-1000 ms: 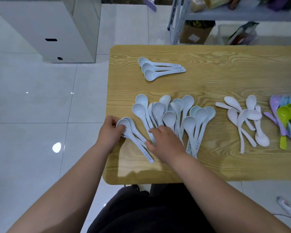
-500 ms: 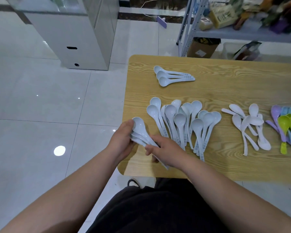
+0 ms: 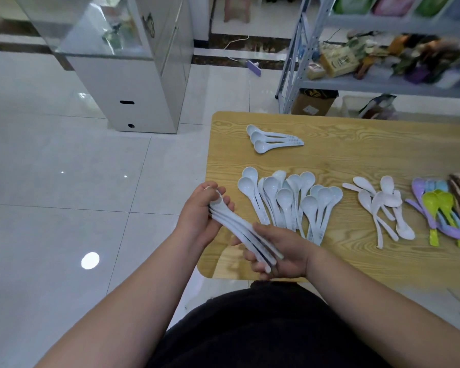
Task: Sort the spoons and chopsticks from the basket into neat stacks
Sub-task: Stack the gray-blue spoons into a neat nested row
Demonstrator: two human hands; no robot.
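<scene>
Gripping spoon stack [image 3: 237, 227] | pale blue, nested | left hand [image 3: 197, 220], right hand [image 3: 286, 254]

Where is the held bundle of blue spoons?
Head view: the bundle of blue spoons is above the near left corner of the table, bowls in the left hand, handles in the right hand, left of the loose spoon spread.

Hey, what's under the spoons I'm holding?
The right hand cups the handles of the held spoons from below; the left hand grips the bowls, hiding most of them.
</scene>
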